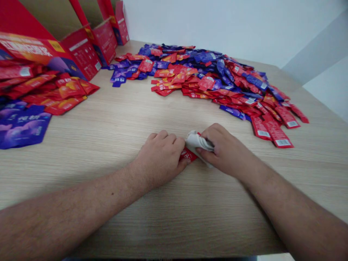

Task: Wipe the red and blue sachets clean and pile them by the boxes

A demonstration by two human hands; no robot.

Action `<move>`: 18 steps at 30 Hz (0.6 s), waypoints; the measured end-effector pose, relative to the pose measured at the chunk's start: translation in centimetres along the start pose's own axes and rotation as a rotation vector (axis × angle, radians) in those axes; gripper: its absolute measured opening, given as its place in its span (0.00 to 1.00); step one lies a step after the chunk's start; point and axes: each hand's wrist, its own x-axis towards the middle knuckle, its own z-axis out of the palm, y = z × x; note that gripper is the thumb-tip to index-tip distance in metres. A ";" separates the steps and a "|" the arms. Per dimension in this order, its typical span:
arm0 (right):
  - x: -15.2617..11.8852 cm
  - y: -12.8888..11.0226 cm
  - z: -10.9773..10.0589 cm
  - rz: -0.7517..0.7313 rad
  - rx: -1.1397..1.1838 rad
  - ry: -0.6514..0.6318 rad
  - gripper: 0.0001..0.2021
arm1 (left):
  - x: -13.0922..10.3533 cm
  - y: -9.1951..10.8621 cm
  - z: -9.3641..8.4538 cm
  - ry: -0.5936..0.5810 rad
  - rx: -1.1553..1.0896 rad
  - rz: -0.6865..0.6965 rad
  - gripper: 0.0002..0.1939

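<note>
Red in colour, a packet (188,155) is held on the table (168,221) by the left hand (162,156), its left end hidden under that grasp, while its right part is overlapped by white cloth (197,140) clutched in the right hand (227,149).

Wood-grain table (114,119) | far side: heaped red and purple sachets (206,84) | left: red boxes (83,54), sachet pile (65,92)
</note>
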 end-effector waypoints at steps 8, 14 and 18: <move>-0.1 -0.4 0.1 -0.023 0.001 -0.024 0.09 | 0.0 -0.2 0.0 -0.026 0.001 -0.011 0.16; 1.0 4.0 0.3 0.235 -0.103 0.252 0.07 | 0.0 -0.3 0.2 -0.007 -0.008 -0.065 0.20; 1.5 5.4 0.8 0.245 -0.048 0.279 0.07 | 0.0 -0.3 0.0 -0.030 0.032 -0.153 0.26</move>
